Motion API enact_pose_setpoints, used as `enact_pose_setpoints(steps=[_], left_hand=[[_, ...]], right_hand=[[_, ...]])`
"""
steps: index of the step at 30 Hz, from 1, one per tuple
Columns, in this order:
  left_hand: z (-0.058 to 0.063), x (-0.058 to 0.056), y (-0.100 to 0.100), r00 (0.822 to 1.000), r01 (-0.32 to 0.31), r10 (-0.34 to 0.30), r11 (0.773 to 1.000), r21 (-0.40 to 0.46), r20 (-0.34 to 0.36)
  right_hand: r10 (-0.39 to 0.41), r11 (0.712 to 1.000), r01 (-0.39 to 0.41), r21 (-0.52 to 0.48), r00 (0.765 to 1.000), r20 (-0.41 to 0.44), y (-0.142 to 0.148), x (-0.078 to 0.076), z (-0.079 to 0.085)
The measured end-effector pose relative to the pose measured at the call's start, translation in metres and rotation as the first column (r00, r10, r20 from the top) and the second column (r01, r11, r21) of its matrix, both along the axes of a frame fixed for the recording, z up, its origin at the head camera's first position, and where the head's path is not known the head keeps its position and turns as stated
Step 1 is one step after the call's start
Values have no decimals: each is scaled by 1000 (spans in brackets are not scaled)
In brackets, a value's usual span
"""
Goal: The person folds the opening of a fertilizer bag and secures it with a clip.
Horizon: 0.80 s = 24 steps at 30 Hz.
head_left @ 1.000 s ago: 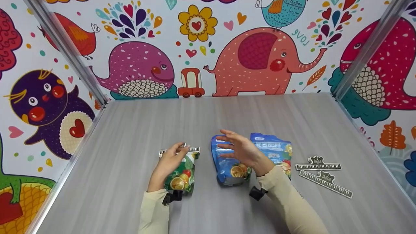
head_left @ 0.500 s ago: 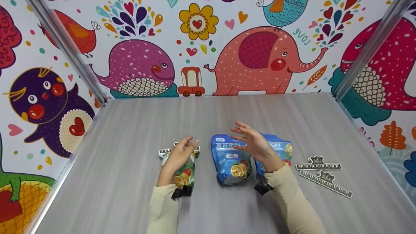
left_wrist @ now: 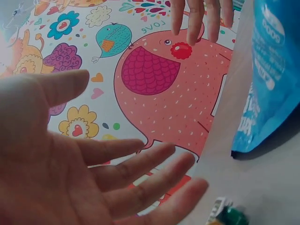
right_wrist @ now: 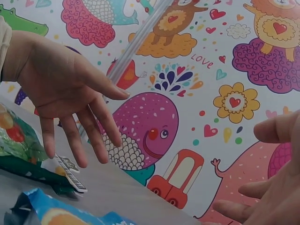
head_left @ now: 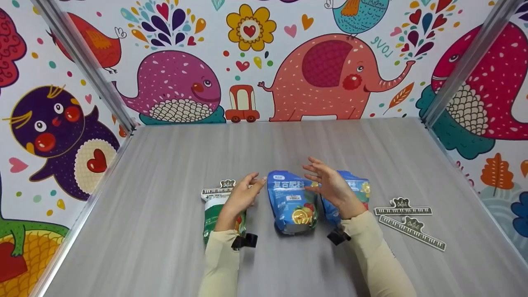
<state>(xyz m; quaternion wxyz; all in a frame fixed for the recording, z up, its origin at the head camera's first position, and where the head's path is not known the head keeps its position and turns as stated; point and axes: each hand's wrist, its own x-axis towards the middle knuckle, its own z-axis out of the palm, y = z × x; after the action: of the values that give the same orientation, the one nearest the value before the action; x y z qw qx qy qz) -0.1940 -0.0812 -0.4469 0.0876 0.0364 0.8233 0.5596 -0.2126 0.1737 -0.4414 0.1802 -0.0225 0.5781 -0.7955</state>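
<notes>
My left hand [head_left: 240,201] hovers over the right side of a green bag [head_left: 211,216], its fingers extended and holding nothing. A clip with a piano-key pattern [head_left: 214,191] sits across that bag's top. The middle blue bag [head_left: 284,206] stands between my two hands, fruit printed on its front. My right hand [head_left: 335,194] is raised in front of a second blue bag [head_left: 363,187], partly hiding it. Both palms show spread, relaxed fingers in the wrist views, where the left hand [left_wrist: 51,183] and right hand [right_wrist: 276,187] grip nothing.
Two more piano-key clips, an upper one [head_left: 403,211] and a slanted lower one [head_left: 412,233], lie on the grey table [head_left: 264,144] at the right. Printed cartoon walls with metal corner posts [head_left: 466,66] enclose the table's back and sides.
My left hand has moved right, away from the clip on the green bag. My right hand has shifted right, uncovering most of the middle blue bag. The bags and loose clips have stayed put.
</notes>
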Motion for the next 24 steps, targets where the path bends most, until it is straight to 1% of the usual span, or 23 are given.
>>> enact_pose_setpoints(steps=[6,11,14,15,20,22,24], left_hand=[[-5,-4,12,999,-21,21,1000,10,39],[-12,-9,21,997,-35,32,999,42,64],[-16,-10,24,997,-24,22,999,37,68],[-17,-11,25,998,-22,20,999,34,65],[-24,-14,28,1000,-22,22,1000,-10,6],[-26,-15,30,1000,-20,19,999,-28,-16],[-29,-16,31,1000,-14,13,999,-41,-17]], right_hand=[[-2,997,2,73,1000,-3,10,-1,-4],[-8,995,4,99,999,40,16,-3,-8],[-5,994,-2,112,998,63,20,-3,-12],[-5,993,-3,114,998,70,21,-3,-14],[-3,990,-10,138,996,91,25,-3,-21],[-9,990,-7,143,994,112,25,-4,-23],[-21,989,0,149,990,138,25,-5,-25]])
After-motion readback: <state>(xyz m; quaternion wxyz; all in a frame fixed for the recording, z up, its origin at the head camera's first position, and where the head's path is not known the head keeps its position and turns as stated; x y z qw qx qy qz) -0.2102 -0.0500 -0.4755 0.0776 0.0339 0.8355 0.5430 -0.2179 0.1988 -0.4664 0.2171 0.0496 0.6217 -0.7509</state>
